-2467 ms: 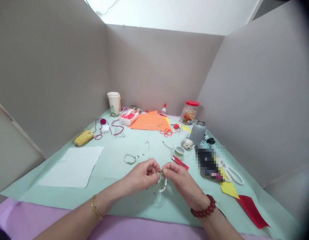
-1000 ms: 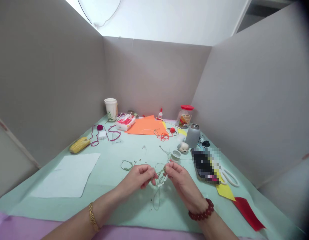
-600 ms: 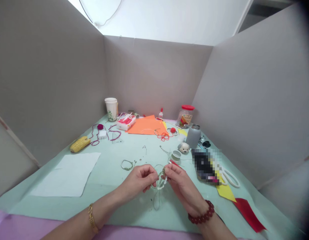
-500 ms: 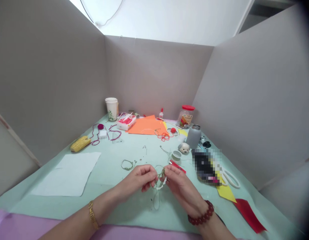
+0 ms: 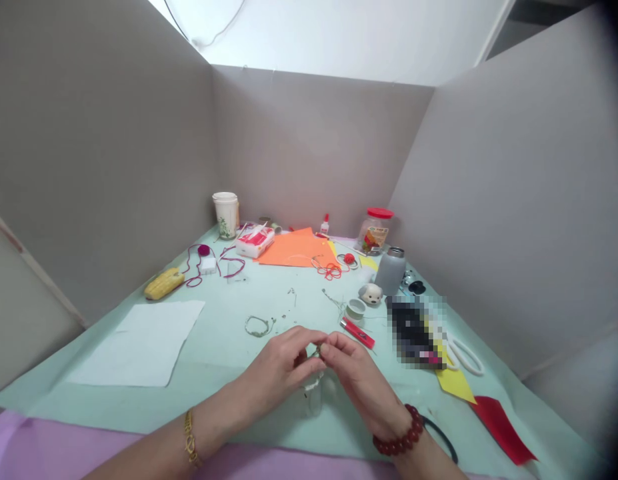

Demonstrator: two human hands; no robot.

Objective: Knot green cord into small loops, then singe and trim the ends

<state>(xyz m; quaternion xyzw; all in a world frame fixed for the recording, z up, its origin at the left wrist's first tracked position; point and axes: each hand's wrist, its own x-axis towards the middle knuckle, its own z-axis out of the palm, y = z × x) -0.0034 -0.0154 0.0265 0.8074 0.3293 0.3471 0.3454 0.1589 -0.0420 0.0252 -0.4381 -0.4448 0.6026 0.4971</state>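
Observation:
My left hand (image 5: 279, 367) and my right hand (image 5: 351, 373) meet at the middle of the table, fingertips pinching a thin greenish beaded cord (image 5: 317, 350) between them. A length of it with white beads (image 5: 313, 385) hangs below, partly hidden by my fingers. A small loop of similar cord (image 5: 259, 326) lies on the table beyond my left hand. Nearest my right hand are a red utility knife (image 5: 357, 333) and a small white ring-shaped roll (image 5: 356, 309).
The pale green table cover (image 5: 213, 313) holds white paper (image 5: 143, 343), orange paper (image 5: 299, 248), a tissue pack (image 5: 255, 241), a cup (image 5: 225, 215), a red-lidded jar (image 5: 375, 230), a grey flask (image 5: 390, 271), white scissors (image 5: 463, 355) and a pixelated object (image 5: 413, 331). Grey board walls surround it.
My hands have come closer together and lower over the cord, and my fingers now hide more of it. The view has shifted slightly.

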